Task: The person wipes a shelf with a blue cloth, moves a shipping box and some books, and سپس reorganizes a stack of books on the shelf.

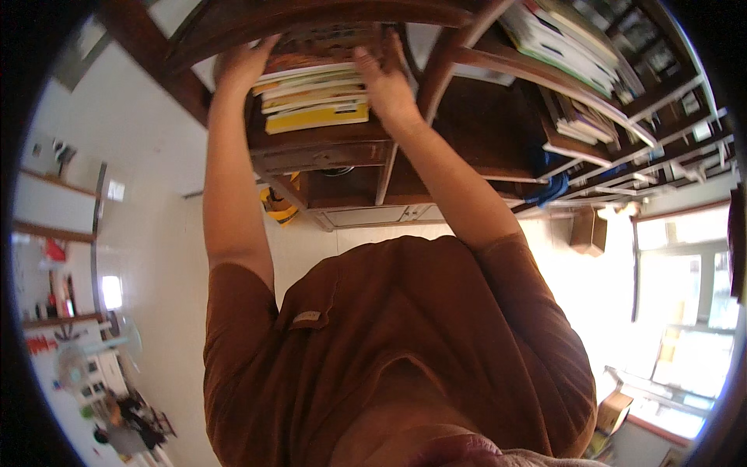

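Note:
A stack of books (315, 93) lies flat on a dark wooden shelf (327, 138) in front of me. Its top book (330, 42) has a dark, blurred cover; the lowest has a yellow spine. My left hand (244, 65) holds the stack's left side, thumb along the top book's edge and the other fingers largely hidden. Against the right side is my right hand (386, 87), its thumb over the top cover and its fingers reaching down the far side. The upper shelf board (327, 13) passes just above both hands.
A wooden upright (439, 82) stands close to my right hand. Beyond it, more shelves hold books and papers (566, 49). Below the stack is a drawer (321, 157). A blue cloth (551, 188) hangs at the right, and a yellow-and-black item (280, 205) lies low at the left.

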{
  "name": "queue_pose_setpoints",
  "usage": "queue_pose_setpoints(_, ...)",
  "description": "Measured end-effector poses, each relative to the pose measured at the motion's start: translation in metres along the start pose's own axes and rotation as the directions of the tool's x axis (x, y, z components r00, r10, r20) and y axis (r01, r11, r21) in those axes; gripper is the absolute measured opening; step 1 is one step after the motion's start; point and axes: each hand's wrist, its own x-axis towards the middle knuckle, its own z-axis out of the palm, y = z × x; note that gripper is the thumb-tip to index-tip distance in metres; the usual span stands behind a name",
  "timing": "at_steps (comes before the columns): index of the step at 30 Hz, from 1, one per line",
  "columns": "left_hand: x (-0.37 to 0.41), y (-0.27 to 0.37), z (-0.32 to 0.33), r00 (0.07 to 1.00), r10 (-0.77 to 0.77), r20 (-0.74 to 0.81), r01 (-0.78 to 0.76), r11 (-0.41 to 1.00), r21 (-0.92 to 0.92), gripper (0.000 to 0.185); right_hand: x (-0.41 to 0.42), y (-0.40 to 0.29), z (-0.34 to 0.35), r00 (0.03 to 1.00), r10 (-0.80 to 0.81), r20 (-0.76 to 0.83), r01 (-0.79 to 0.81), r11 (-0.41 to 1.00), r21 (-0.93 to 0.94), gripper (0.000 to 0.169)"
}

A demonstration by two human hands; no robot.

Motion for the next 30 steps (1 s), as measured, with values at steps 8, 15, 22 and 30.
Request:
queue_pose_setpoints(8,-0.115,0.098,-0.023,0.691,0.501,-0.521,-0.608,0.793,-0.044,0.035,-0.102,0.002,-0.097,0.720,-0.571,0.395,0.693,0.625,-0.359,0.056)
queue_pose_setpoints(15,-0.206,0.191,0.050,0.417,0.813,-0.408,-0.883,0.256,-0.393,0.024,-0.175,0.091,-0.250,0.928,-0.310,-0.209,0.088,0.725,-0.683,0.022)
queue_pose_setpoints(22,-0.225,0.268,0.179,0.504,0.859,0.090,-0.695,0.465,-0.549,0.047,-0.187,0.177,-0.429,0.734,-0.151,-0.662,-0.399,0.693,-0.601,0.031)
queue_pose_setpoints(30,-0.253,0.297,0.266,0.646,0.577,0.499,-0.632,0.772,-0.075,0.088,-0.128,0.224,-0.499,0.849,0.163,-0.503,-0.524,0.394,-0.756,0.074)
